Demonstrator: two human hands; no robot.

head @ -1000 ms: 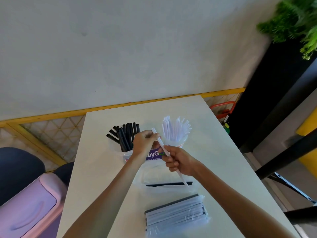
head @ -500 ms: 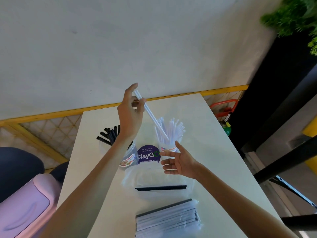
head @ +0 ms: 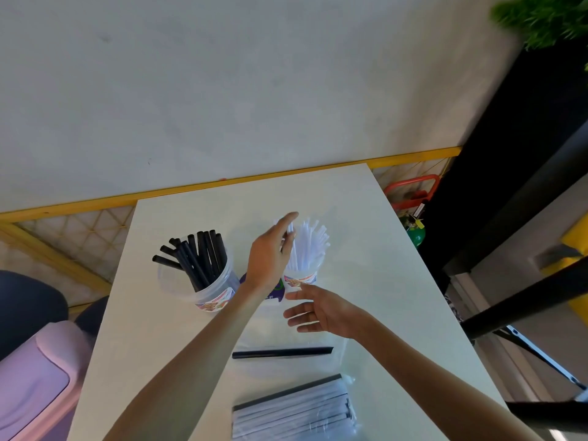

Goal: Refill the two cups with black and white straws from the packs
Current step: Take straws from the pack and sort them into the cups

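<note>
White plastic straws [head: 310, 246] stand in the clear cup [head: 300, 279] at my left hand [head: 269, 259], grip unclear; right hand [head: 324, 313] spread, wrapped pack [head: 286, 412] next

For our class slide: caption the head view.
Left hand at the cup of white straws; right hand open near it.

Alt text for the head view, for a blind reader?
A person's left hand reaches among white straws in a clear cup on a table; the right hand hovers open nearby. A cup of black straws stands to the left, one black straw and a straw pack lie nearer.
</note>
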